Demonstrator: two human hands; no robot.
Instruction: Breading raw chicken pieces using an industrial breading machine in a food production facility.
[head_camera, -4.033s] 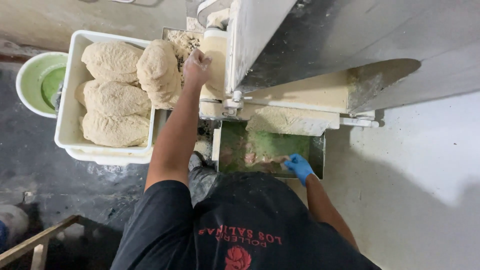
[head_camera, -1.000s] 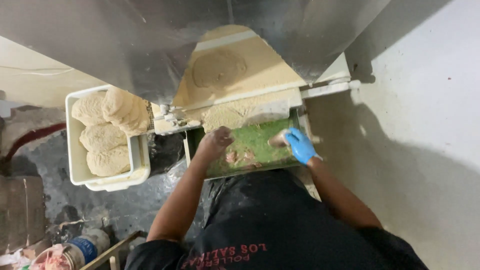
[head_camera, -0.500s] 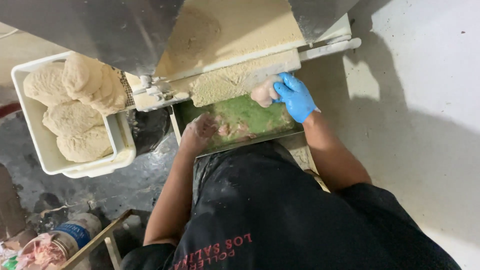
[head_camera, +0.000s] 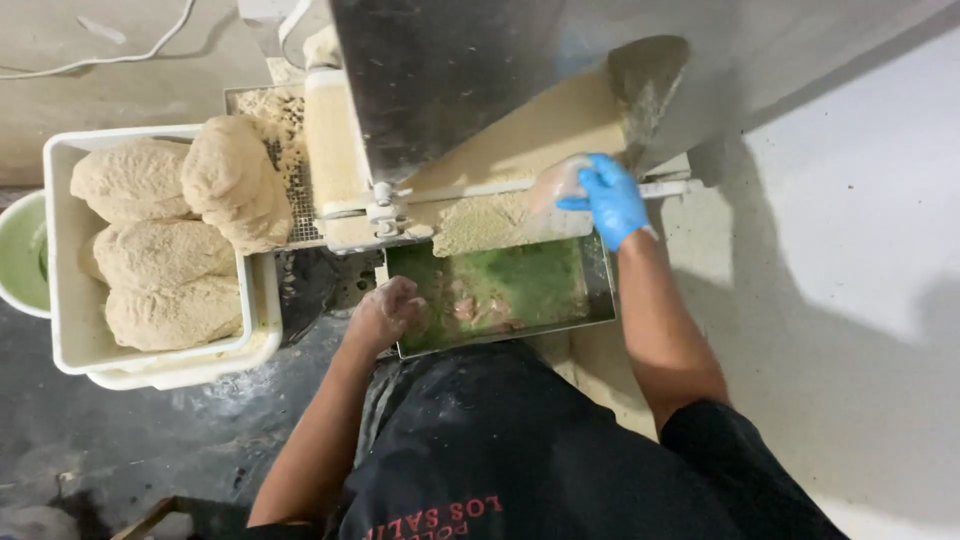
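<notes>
Right hand (head_camera: 612, 200), in blue glove, at 1 o'clock of frame: closed around pale raw meat piece (head_camera: 560, 180), pressed onto crumb-covered sloped chute (head_camera: 520, 135) of steel breading machine (head_camera: 440, 70). Left hand (head_camera: 385, 312), bare and smeared, at 9 o'clock of green marinade tray (head_camera: 500, 290): fingers loosely curled at tray's left rim; whether anything held, cannot tell. More meat pieces (head_camera: 475, 305) lying in green liquid, centre of tray. Tray directly at 6 o'clock of chute, touching machine front. White tub (head_camera: 60, 300) at 9 o'clock of machine, holding stacked breaded pieces (head_camera: 170, 240); one breaded piece (head_camera: 235, 185) leaning over tub rim onto crumbed mesh shelf (head_camera: 285, 130). Green bowl (head_camera: 20, 255) at far 9 o'clock, partly cut by frame edge. Black shirt (head_camera: 520, 460) at 6 o'clock
</notes>
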